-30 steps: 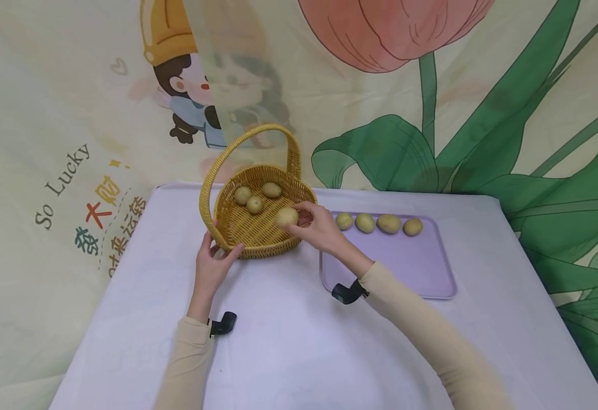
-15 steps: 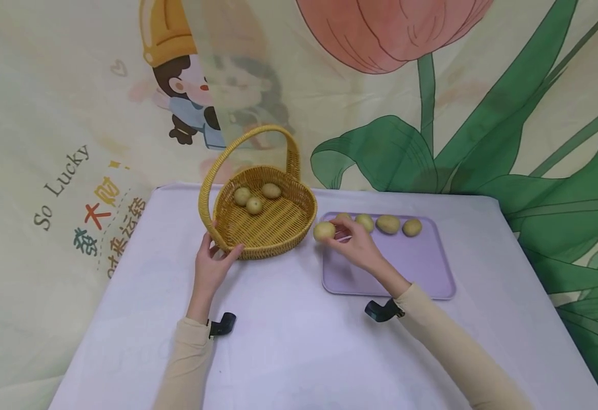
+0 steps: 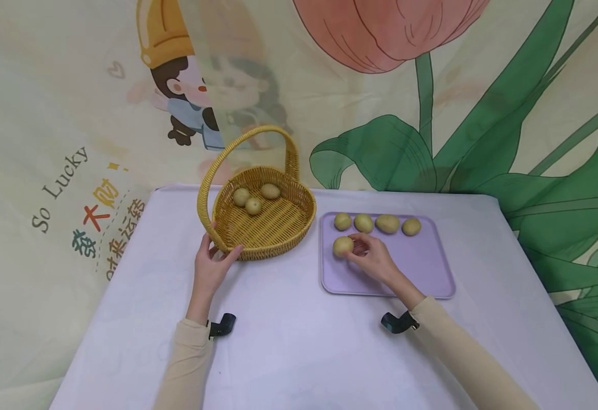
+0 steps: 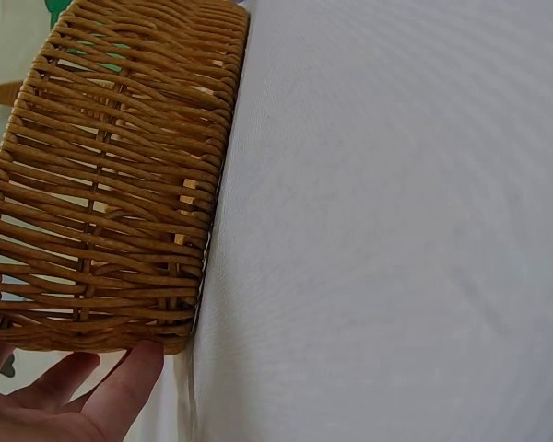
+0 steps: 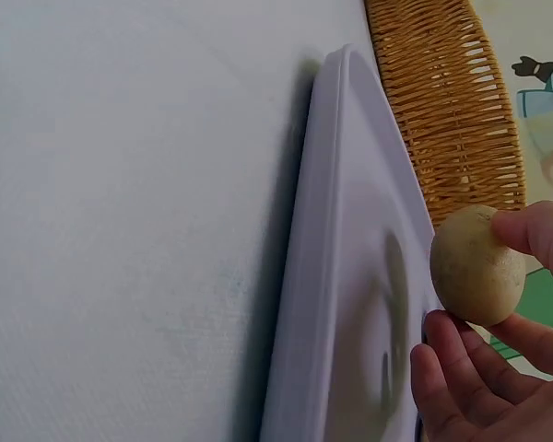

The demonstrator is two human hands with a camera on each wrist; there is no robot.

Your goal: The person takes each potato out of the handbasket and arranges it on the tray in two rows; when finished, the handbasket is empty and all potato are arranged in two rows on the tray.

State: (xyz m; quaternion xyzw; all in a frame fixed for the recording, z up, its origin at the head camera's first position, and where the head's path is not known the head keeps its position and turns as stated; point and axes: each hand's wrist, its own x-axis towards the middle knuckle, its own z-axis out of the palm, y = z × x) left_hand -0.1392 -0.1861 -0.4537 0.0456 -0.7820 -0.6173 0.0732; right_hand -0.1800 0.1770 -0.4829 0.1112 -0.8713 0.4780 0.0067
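The potato (image 3: 342, 247) shifts right, pinched by the right grip (image 3: 374, 259), likely firm, best held mid-body; left grip (image 3: 211, 270) holds basket (image 3: 274, 250).

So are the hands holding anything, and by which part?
The right hand pinches a potato by its opposite sides. The left hand holds the basket by its near left side, beside the foot of the handle.
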